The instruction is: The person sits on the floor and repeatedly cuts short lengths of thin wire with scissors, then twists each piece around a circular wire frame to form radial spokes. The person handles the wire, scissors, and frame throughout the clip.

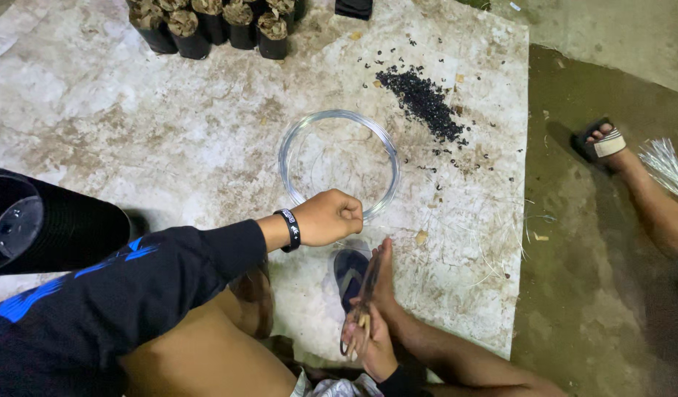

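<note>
The left hand [331, 217] is clenched in a fist over the wire coil [339, 163]; the right hand [368, 340] has its grip around thin sticks [367, 298].

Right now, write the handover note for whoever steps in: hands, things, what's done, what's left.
Left hand: closed in a fist at the near edge of the wire coil; whether it grips the wire cannot be told.
Right hand: holding a thin bundle of sticks upright against the foot.
Coil lies flat on the mat; black granules beyond it; filled pots at the far edge.
Nothing visibly bound or cut yet.
</note>
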